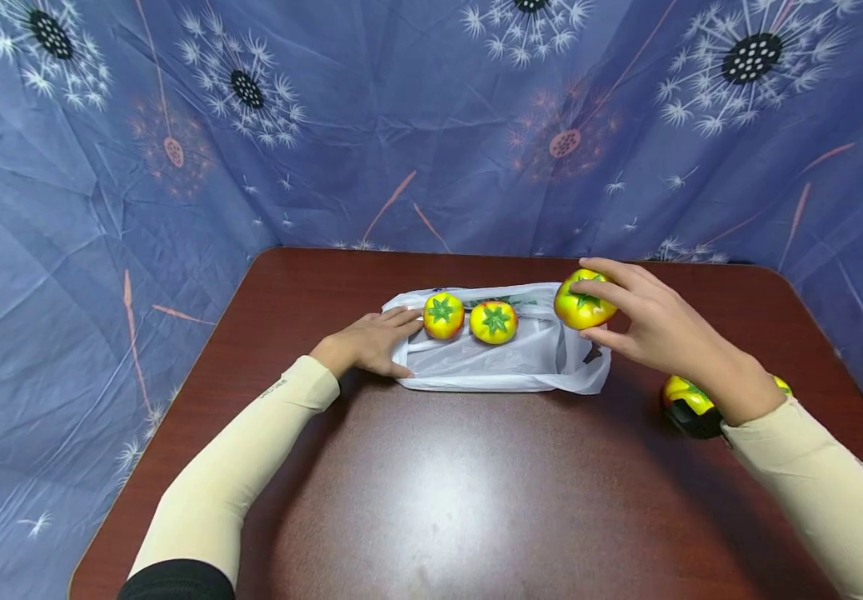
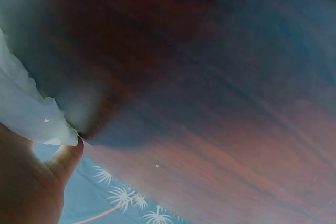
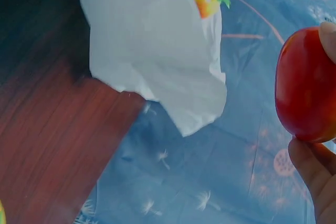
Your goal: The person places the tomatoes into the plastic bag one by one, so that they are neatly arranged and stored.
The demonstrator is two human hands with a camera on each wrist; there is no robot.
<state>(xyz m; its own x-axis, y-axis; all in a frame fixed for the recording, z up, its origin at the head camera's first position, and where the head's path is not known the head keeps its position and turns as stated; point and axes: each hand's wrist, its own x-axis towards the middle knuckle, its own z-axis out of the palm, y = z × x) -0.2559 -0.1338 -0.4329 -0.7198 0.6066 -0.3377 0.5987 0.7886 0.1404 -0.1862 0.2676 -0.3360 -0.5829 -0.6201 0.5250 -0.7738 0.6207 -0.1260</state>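
A glossy, rounded fruit, yellow with a green leafy star on top and red below (image 1: 580,312), is held above the right end of a thin white plastic bag (image 1: 491,371), pinched between the thumb and fingers of the right hand (image 1: 656,323). Inside the bag sit a matching yellow fruit (image 1: 443,317) and, just to its right, a second matching fruit (image 1: 494,322), green stars upward. The left hand (image 1: 373,343) lies with spread fingers on the bag's left end, its thumb touching the edge. More yellow-and-green fruit (image 1: 690,393) rests near the right wrist, partly hidden by it, on the reddish-brown wooden table (image 1: 431,467). Cream sleeves (image 1: 232,475) cover both forearms; a blue dandelion-print cloth (image 1: 371,150) hangs behind.
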